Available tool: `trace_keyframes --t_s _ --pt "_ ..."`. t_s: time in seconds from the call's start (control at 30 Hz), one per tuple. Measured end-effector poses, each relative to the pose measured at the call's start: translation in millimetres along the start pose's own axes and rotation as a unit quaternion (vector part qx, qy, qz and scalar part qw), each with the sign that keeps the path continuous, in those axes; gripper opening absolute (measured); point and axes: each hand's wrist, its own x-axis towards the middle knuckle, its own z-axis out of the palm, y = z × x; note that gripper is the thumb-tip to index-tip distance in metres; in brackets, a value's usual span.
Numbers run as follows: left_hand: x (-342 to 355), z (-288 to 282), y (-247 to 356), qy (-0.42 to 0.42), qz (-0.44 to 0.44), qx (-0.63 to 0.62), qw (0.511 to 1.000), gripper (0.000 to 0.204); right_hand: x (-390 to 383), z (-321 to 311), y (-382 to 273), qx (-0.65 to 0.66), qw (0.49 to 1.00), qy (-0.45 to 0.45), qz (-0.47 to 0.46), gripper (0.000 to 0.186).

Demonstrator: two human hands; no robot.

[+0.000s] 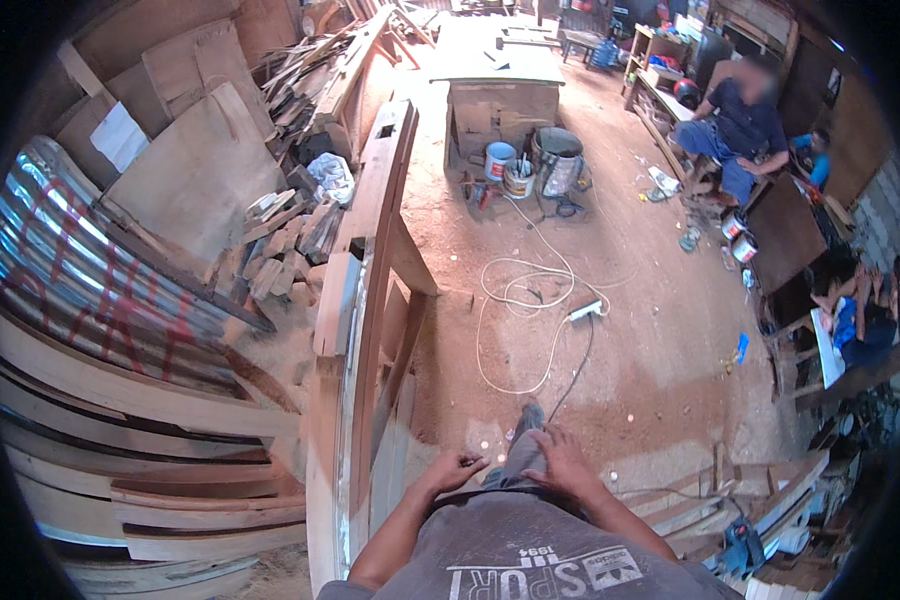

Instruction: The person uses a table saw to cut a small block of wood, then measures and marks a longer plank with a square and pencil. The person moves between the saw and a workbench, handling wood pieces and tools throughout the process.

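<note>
My left hand [454, 471] is in front of my waist, its fingers curled together. Whatever it may hold is hidden. Fingers apart, my right hand [564, 463] hangs over my grey trouser leg [522, 458] and holds nothing I can see. A long wooden beam [374, 225] stands raised to the left of my left hand, apart from it. On the dirt floor ahead of my foot lie a pale extension cord [482, 345] in loose loops and its white power strip [586, 311].
Wood offcuts [288, 245] and curved boards [170, 420] are heaped at left. Buckets [518, 180] stand before a wooden workbench [500, 105]. A person [745, 130] sits at the right; another person [860, 315] is lower down. A blue power tool [742, 545] lies among boards at lower right.
</note>
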Motion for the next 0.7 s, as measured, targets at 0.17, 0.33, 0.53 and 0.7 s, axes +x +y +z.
trace_keyframes --t_s 0.17,0.33,0.53,0.7 --pt "40.7 -53.3 69.7 -0.048 0.032 -0.008 0.998 0.052 105.0 13.4 39.7 0.152 0.967 -0.186 -0.082 0.046" --pt "86.4 -169.0 120.8 0.391 0.212 0.181 0.877 0.077 185.9 -11.4 97.5 0.239 0.949 -0.204 -0.024 0.029" --pt "88.1 -295.4 109.7 0.561 -0.25 0.28 0.738 0.12 257.5 -42.8 198.5 0.201 0.952 -0.193 0.127 0.033" --pt "89.9 -323.9 69.0 0.424 -0.271 0.096 0.859 0.136 318.4 -51.0 242.5 0.191 0.914 -0.217 0.285 0.037"
